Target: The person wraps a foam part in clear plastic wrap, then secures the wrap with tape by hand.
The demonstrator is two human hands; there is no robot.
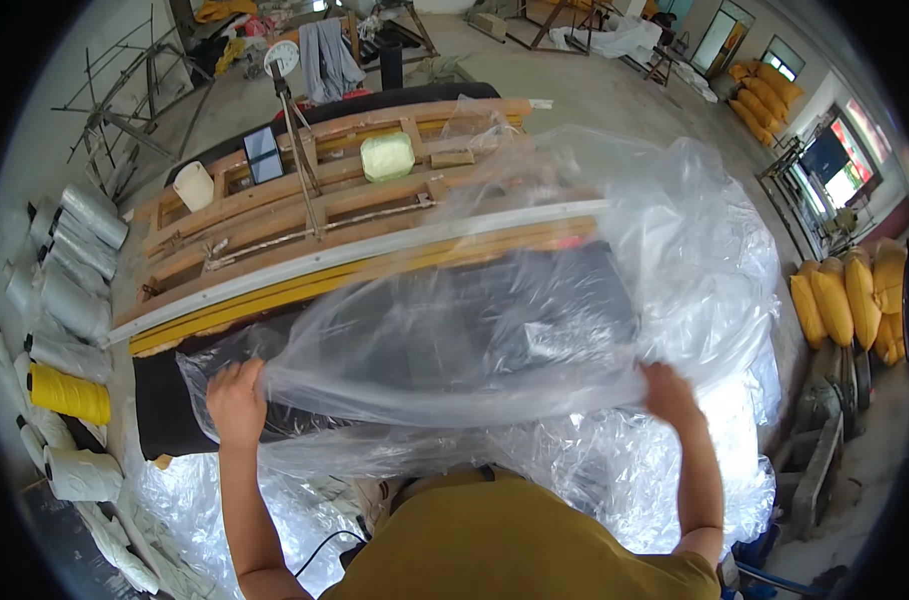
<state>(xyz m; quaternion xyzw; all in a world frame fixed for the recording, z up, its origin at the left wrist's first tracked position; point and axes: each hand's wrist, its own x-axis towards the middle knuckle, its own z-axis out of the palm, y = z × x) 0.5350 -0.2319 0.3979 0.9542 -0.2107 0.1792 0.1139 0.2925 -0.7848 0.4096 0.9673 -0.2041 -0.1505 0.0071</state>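
Note:
A clear plastic sheet (429, 320) is stretched between my two hands over the front of a bench covered in black material (162, 410). At the left, my left hand (236, 398) is closed on the sheet's near edge. On the other side my right hand (671, 396) grips the same edge, slightly blurred. The sheet spreads from there into a large crumpled heap of clear plastic (704, 230) at the right. More loose plastic hangs in front of me, below the sheet. Through the film the dark bench surface shows.
Behind the sheet runs a wooden frame (274, 225) with a white strip (354, 268) and yellow bars. On it are a phone (263, 155), a pale cup (193, 187) and a pale green block (387, 157). Plastic rolls (84, 300) and yellow twine (69, 393) lie left; yellow sacks (829, 300) right.

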